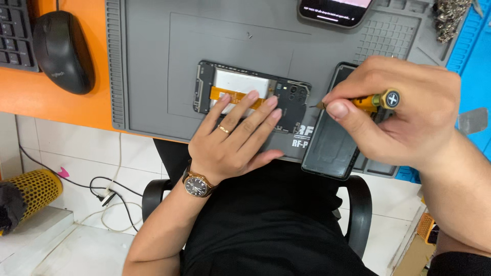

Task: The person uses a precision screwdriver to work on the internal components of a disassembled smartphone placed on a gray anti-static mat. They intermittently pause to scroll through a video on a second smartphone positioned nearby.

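Left hand (232, 138) flat, palm down, fingers spread forward, wrist straight. Right hand (404, 110) curled in pinch grip, thumb and forefinger closed, forearm angled in.

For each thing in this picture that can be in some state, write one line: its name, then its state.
Opened phone: back removed, battery and orange flex cable exposed.
Back cover: off, lying inside-up.
Second phone: screen lit.
Screwdriver: gripped, tip off the phone.
Left hand: flat on opened phone.
Right hand: closed around screwdriver.

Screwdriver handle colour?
Orange-yellow, with a dark end cap: the screwdriver in the right hand, seen in the head view.
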